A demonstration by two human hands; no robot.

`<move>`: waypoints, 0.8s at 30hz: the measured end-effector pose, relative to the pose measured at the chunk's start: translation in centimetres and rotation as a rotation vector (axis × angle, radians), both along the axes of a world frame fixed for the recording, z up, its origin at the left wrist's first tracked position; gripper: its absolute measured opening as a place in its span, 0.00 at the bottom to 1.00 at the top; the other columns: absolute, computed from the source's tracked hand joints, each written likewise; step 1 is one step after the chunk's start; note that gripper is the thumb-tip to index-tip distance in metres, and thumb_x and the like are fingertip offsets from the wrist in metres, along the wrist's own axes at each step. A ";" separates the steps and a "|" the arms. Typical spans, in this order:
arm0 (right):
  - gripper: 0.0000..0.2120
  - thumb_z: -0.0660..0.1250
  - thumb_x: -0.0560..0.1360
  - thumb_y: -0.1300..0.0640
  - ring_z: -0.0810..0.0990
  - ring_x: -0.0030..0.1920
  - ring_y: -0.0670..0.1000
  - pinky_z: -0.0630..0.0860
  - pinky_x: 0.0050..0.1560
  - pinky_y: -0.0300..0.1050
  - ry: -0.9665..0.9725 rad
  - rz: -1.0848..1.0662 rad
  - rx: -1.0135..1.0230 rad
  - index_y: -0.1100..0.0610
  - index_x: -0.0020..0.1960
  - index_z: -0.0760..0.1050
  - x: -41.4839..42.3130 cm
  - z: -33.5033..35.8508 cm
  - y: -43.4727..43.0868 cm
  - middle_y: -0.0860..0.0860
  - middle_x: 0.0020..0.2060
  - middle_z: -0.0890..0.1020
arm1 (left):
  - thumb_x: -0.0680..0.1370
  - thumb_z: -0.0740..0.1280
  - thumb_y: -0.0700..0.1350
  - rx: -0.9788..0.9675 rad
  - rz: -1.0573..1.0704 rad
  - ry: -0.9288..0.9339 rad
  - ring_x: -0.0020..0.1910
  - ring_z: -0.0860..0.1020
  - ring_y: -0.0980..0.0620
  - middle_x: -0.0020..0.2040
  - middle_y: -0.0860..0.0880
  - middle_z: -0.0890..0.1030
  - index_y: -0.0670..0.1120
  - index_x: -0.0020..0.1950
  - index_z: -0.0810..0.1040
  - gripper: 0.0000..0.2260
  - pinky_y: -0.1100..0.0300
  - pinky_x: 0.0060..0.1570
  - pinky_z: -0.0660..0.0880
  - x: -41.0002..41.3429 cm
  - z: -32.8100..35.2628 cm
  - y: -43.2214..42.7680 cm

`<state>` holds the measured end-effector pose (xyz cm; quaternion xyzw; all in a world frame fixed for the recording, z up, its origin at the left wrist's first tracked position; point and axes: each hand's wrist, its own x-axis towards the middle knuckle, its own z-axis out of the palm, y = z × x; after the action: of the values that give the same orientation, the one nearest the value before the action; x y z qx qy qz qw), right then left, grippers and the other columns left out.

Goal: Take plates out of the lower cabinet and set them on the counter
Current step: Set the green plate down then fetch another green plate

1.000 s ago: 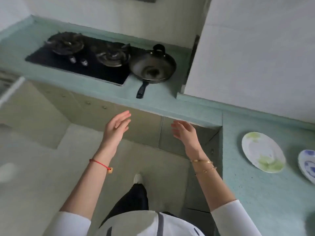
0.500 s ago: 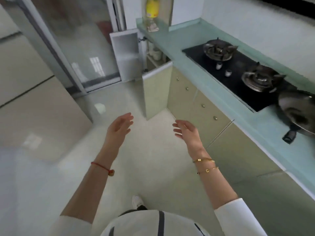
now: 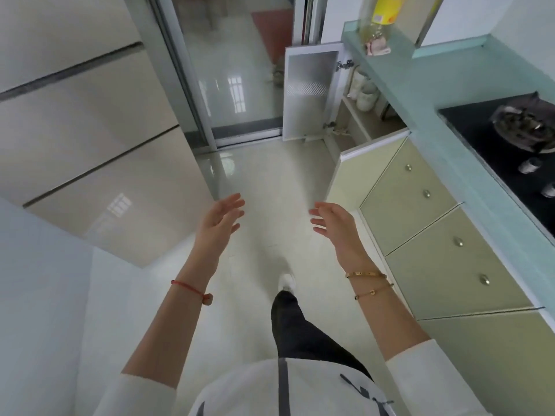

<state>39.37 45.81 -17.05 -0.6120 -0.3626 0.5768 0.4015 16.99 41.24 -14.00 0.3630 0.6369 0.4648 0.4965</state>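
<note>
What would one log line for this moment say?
stage: pre-grasp | lower cabinet: open, ahead | left hand: open, empty | right hand: open, empty

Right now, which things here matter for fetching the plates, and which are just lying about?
For the job:
open lower cabinet
white crockery inside it
counter
left hand and right hand, both empty

Just about:
yellow bottle
stove
drawers
sliding glass door
</note>
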 end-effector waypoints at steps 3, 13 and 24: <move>0.11 0.60 0.79 0.59 0.81 0.48 0.51 0.78 0.55 0.46 0.006 0.010 -0.005 0.57 0.58 0.78 -1.0 -0.4 5.8 0.53 0.53 0.83 | 0.82 0.60 0.38 -0.020 -0.034 0.014 0.63 0.79 0.48 0.65 0.47 0.79 0.45 0.69 0.75 0.15 0.47 0.68 0.73 -0.6 -0.3 5.6; 0.13 0.60 0.81 0.58 0.79 0.52 0.52 0.76 0.59 0.48 -0.020 -0.025 0.008 0.61 0.62 0.76 -1.7 0.6 29.1 0.54 0.53 0.81 | 0.82 0.60 0.37 -0.009 -0.118 0.093 0.63 0.79 0.46 0.63 0.47 0.80 0.44 0.68 0.75 0.15 0.49 0.66 0.74 -1.9 0.9 29.6; 0.11 0.60 0.80 0.61 0.80 0.50 0.52 0.77 0.59 0.52 -0.147 -0.212 -0.061 0.60 0.59 0.77 -1.3 -3.0 48.4 0.55 0.52 0.83 | 0.81 0.61 0.36 -0.066 -0.346 0.150 0.55 0.79 0.49 0.57 0.48 0.81 0.45 0.65 0.76 0.14 0.50 0.61 0.75 -2.4 -3.3 55.1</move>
<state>38.04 94.26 -20.04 -0.6996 -0.3064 0.4955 0.4137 14.59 96.36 -17.27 0.4843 0.6150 0.3229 0.5319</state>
